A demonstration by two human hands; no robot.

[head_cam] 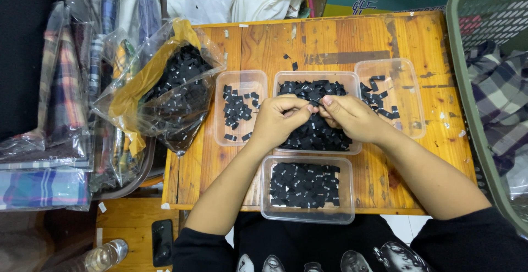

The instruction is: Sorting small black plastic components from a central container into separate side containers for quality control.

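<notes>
Hands (315, 112) — black labels (316, 132) beneath

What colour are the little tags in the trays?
Black tags, seen clearly in the head view.

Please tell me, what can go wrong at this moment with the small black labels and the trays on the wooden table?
1. Both hands, left hand and right hand, pinch labels above the heaped middle tray; pieces may spill onto the table, where strays already lie.
2. The near tray sits close to the table edge, under the forearms; a nudge may push it off.
3. The open plastic bag of labels overhangs the table's side and might slide.
</notes>
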